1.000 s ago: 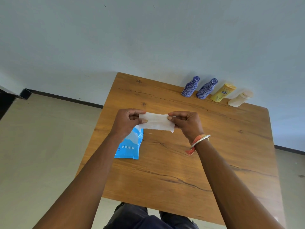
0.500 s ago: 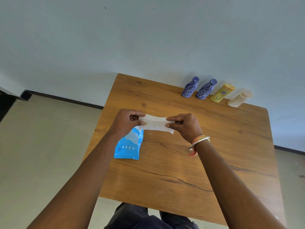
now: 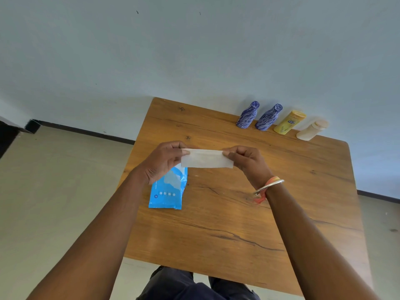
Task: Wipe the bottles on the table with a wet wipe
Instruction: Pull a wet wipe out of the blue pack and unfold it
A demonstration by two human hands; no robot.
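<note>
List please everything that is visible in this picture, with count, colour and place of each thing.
table: 1, brown wood, centre of view
wet wipe: 1, white, stretched in the air above it
wipes pack: 1, blue, lying left of centre
patterned bottles: 2, blue-white, far edge
yellow bottle: 1, yellow, right of them
cream bottle: 1, cream, right end of row
bangle: 1, silver, right wrist
left hand: 1, pinches wipe's left end
right hand: 1, pinches wipe's right end

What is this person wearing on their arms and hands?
Both forearms are bare, no sleeves in view, and the left hand and right hand wear no gloves. The right wrist carries a silver bangle and an orange-red thread; the left wrist has nothing.
</note>
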